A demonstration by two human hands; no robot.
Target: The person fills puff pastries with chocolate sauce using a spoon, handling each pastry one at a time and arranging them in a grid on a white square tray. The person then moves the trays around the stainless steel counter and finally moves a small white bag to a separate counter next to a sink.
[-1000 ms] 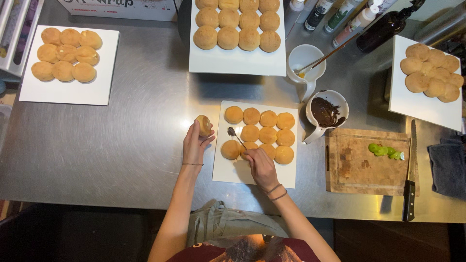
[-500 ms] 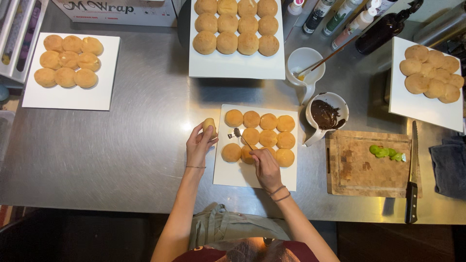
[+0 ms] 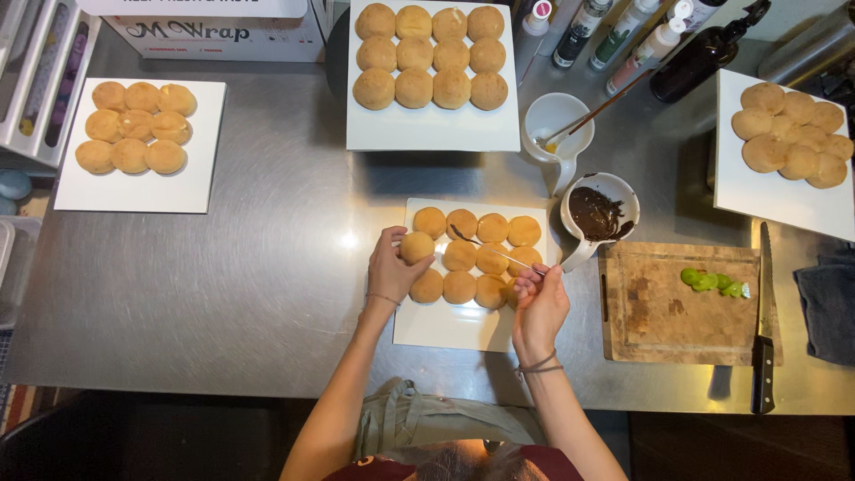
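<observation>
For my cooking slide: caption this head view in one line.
Left hand holds a round golden bun while right hand pinches a thin metal spoon over a white square plate.

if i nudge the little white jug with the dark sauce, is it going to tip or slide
The jug looks squat and wide-mouthed, so it would probably slide on the smooth steel table rather than tip. The sauce sits low and looks thick, so it likely won't slosh. Its spout end rests by the cutting board, which may block a push that way.

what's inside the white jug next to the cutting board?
The white jug holds a dark brown sauce, smeared up one wall. Its depth cannot be judged from above, and the bottom is covered by the sauce.
</observation>
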